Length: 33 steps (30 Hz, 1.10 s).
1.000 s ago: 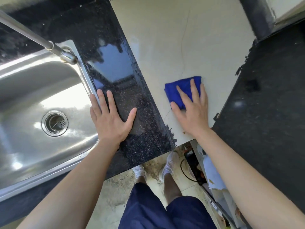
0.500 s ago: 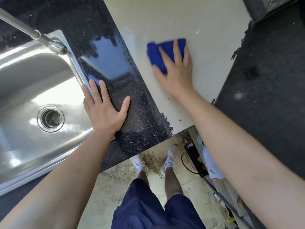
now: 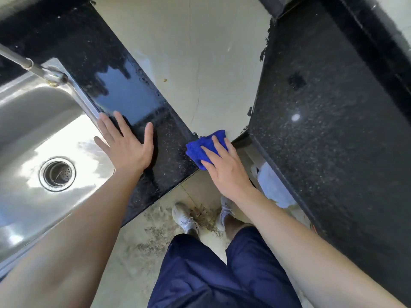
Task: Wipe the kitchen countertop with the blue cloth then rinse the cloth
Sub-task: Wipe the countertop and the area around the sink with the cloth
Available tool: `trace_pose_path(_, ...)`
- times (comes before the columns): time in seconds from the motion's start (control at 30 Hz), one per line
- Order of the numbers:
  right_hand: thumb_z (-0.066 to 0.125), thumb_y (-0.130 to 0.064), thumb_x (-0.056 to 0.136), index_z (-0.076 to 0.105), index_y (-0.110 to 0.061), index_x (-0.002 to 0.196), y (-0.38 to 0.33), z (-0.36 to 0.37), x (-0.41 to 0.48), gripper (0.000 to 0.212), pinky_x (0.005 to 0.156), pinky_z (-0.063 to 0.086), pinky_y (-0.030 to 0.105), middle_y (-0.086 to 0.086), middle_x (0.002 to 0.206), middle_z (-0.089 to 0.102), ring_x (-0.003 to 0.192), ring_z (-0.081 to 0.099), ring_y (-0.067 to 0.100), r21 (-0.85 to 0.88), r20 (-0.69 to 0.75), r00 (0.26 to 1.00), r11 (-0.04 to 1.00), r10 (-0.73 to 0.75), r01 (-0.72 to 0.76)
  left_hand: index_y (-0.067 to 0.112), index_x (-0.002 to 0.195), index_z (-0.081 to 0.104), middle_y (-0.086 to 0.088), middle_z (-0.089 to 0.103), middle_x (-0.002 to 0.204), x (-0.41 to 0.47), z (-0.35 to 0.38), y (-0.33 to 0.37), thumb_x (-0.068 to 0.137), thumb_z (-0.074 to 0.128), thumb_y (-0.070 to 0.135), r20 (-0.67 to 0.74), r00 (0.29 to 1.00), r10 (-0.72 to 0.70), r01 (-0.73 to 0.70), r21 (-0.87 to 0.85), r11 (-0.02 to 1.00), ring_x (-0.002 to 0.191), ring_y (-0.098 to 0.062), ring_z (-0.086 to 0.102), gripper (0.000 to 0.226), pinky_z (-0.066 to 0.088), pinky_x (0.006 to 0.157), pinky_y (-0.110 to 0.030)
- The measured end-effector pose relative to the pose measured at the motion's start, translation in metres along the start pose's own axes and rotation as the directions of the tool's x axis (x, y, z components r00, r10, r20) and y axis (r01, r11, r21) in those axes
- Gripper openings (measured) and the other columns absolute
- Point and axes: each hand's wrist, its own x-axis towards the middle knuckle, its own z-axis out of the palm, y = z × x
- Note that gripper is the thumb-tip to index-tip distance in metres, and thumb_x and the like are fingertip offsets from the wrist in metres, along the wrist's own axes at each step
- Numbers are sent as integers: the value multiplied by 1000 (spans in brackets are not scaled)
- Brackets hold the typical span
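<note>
The folded blue cloth (image 3: 201, 148) lies at the near edge of the cream countertop strip (image 3: 195, 63), partly over the front edge. My right hand (image 3: 226, 168) presses on it with straight fingers, covering its near half. My left hand (image 3: 127, 144) rests flat, fingers spread, on the black granite slab (image 3: 133, 96) beside the steel sink (image 3: 33, 134).
The tap (image 3: 33, 68) reaches over the sink from the back left; the drain (image 3: 57, 173) sits in the basin. A second black granite counter (image 3: 329, 130) runs along the right. A small brown speck (image 3: 165, 80) lies on the cream strip. Dirt lies on the floor by my shoes.
My right hand has pulled the cloth back from the far part of the cream strip to its near edge. The left hand stays flat on the granite.
</note>
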Motion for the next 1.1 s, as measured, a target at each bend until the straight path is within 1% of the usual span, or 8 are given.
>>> trace_pose_path(0.1,43,-35,106,50,-14,145,-8,-19,-5,46,121,22,39,8,159,35,145,27,29,182,116,993,982,25,-46,19,160,1,-10,-10,168,-13,6,1,90,16,82,14,997,70,-71,67,995,154,-22,-12,95,-3,122,-58)
trace_pose_path(0.17,45,-34,105,51,-11,144,-5,-40,11,46,118,27,36,8,153,44,139,38,26,255,23,1000,967,19,-25,19,160,2,-8,-8,168,-11,8,1,88,15,85,36,996,80,-84,111,990,154,-22,-11,99,-1,122,-58)
trace_pose_path(0.3,45,-27,103,63,-9,129,21,-93,98,36,93,39,33,9,126,64,112,57,31,170,-266,964,985,21,26,21,160,0,-6,-10,168,-9,11,3,86,15,87,26,997,72,-75,117,990,154,-21,-12,101,-3,122,-57)
trace_pose_path(0.5,43,-43,103,52,-28,142,59,-62,145,43,106,31,44,7,156,36,132,35,37,-7,-249,942,972,225,-234,22,161,1,-7,-8,168,-9,12,1,86,17,87,4,998,68,-68,114,991,155,-21,-10,100,-2,122,-56)
trace_pose_path(0.6,47,-41,99,58,-24,137,41,-21,78,43,100,36,47,9,151,42,123,39,38,9,-294,947,991,130,-134,21,160,3,-7,-7,168,-7,14,0,87,19,86,-2,997,74,-74,101,992,155,-21,-9,99,-1,122,-57)
trace_pose_path(0.77,55,-24,97,62,-20,134,20,2,9,38,108,39,47,9,148,46,120,34,28,140,-96,993,986,-75,88,21,160,6,-6,-6,169,-8,15,-1,89,20,83,-8,997,72,-71,96,993,155,-21,-8,95,1,122,-59)
trace_pose_path(1.0,55,-34,96,63,-20,133,-4,-79,169,40,101,27,27,11,140,52,119,41,32,222,-409,913,971,8,90,21,160,6,-6,-5,169,-7,15,2,90,23,81,-13,998,65,-63,123,990,155,-22,-7,94,2,122,-58)
trace_pose_path(1.1,49,-41,99,58,-28,137,-28,-90,251,42,104,34,30,3,144,48,121,42,32,152,-391,920,988,29,34,22,160,5,-5,-7,169,-6,15,3,89,22,82,-1,998,57,-57,135,989,155,-20,-9,95,1,122,-57)
